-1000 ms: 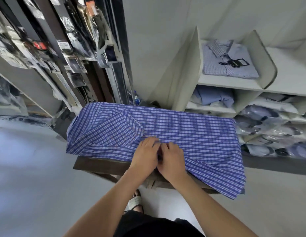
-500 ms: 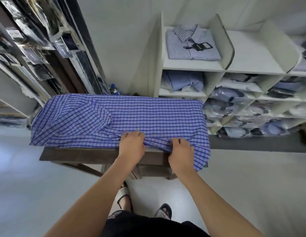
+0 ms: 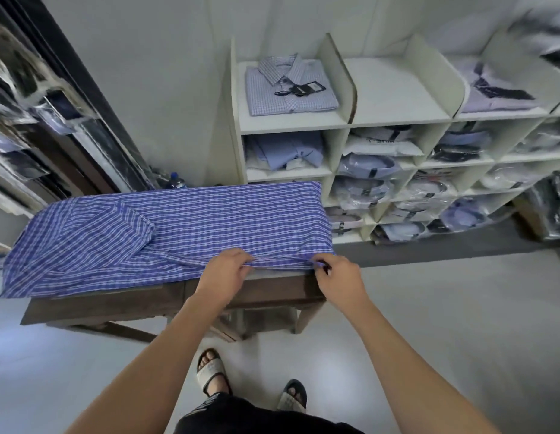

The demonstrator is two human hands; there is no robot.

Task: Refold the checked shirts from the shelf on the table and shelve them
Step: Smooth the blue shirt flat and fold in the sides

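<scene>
Two hands work the near edge of the shirt [image 3: 209,220], which lies spread across the table [image 3: 115,303]. The left hand [image 3: 223,270] and right hand [image 3: 338,277] are apart, each pinching the hem with curled fingers, and a taut ridge of cloth runs between them. The main risk looks like an uneven pull: if one hand lifts or carries further than the other, the fold line would likely run crooked and the checks would show it. The cloth overhangs the table at its left end and droops past the near edge there, so a tug toward the right could drag that loose part, and the sleeve folded on top of it, out of place or off the table. The right end also hangs over the table's far corner, and its weight may pull the body askew once the hem is raised. Behind the table stands the shelf [image 3: 291,123]. Its top-left bay holds a folded checked shirt [image 3: 291,89] with a dark tag [image 3: 299,89] on it. The bay below holds a blue shirt [image 3: 288,150], loosely folded. The lower bays to the right hold bagged shirts [image 3: 366,166]. A top bay further right holds another pale garment, too blurred to tell more.
</scene>
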